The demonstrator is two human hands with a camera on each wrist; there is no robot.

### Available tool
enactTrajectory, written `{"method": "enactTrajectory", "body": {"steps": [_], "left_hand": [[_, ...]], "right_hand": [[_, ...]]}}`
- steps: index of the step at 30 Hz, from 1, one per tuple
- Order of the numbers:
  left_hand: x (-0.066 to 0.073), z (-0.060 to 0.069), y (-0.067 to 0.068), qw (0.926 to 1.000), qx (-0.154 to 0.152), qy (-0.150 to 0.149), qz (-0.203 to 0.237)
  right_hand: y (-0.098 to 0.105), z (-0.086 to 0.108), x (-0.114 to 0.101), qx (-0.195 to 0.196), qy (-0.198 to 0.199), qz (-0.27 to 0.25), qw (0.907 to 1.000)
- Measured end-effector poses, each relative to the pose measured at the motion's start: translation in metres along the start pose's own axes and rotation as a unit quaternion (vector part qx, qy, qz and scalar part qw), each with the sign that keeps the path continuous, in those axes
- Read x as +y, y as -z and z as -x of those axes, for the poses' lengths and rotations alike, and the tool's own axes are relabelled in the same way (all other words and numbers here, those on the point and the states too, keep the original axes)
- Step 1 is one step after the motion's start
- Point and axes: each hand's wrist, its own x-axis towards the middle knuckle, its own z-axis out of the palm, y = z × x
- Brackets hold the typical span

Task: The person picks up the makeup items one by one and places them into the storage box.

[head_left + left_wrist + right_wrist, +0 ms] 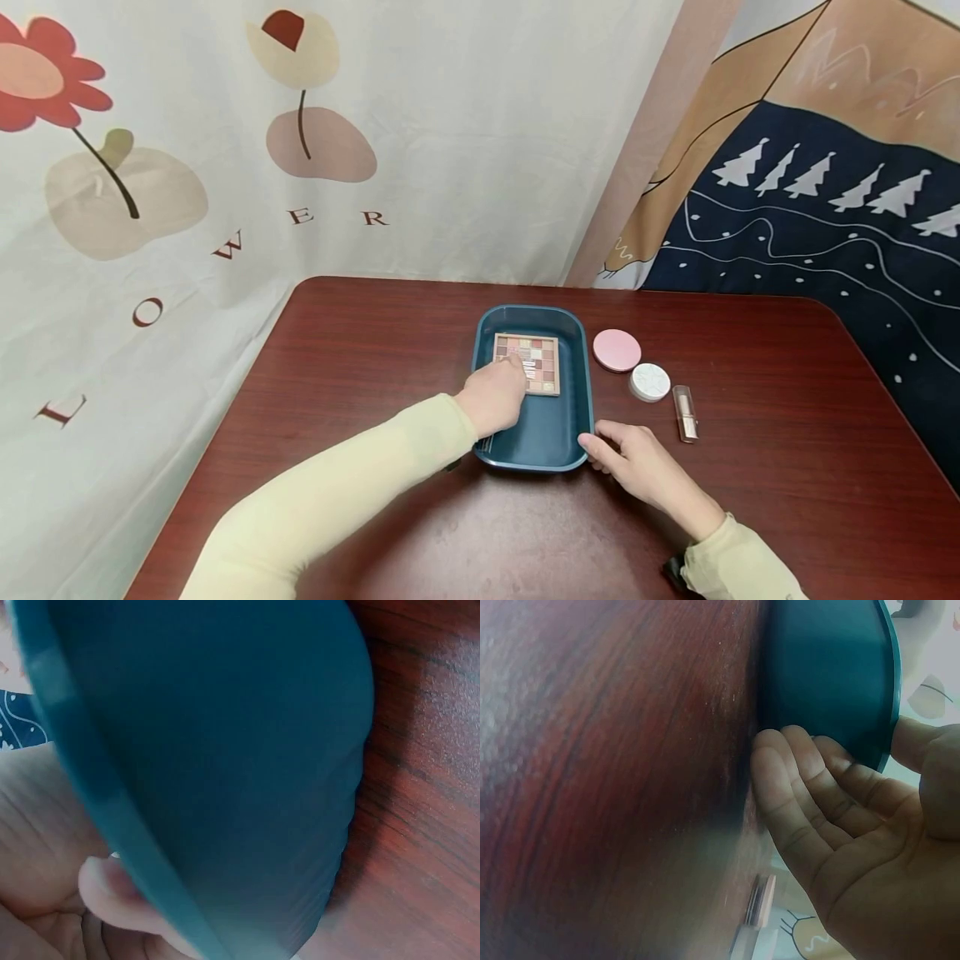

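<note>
A blue tray (pixel 553 433) stands on the table, with a makeup palette (pixel 546 367) lying in its far part. My left hand (pixel 495 393) reaches over the tray's left rim, its fingertips at the palette; whether they grip it is hidden. In the left wrist view the hand (pixel 45 847) shows behind the tray wall (pixel 225 750), fingers bent. My right hand (pixel 637 462) holds the tray's near right corner, thumb at the rim. In the right wrist view this hand (pixel 840 817) has its fingers along the outside of the tray (pixel 832 667).
Right of the tray lie a round pink case (pixel 617 350), a round white case (pixel 649 382) and a clear-capped tube (pixel 686 414). Thin items (pixel 486 444) show at the tray's near left corner. Printed curtains (pixel 465 150) hang behind the table (pixel 360 367).
</note>
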Motion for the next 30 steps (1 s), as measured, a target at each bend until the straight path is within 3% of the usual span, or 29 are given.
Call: {"method": "enactTrajectory", "body": {"steps": [15, 30], "left_hand": [[-0.0011, -0.0061, -0.0064, 0.9996, 0.021, -0.002, -0.016], [-0.0005, -0.0049, -0.0020, 0.9989, 0.039, 0.000, -0.026]], "right_hand": [[-0.0006, 0.0012, 0.0007, 0.004, 0.004, -0.003, 1.0000], [-0.0005, 0.0007, 0.0011, 0.001, -0.004, -0.008, 1.0000]]}}
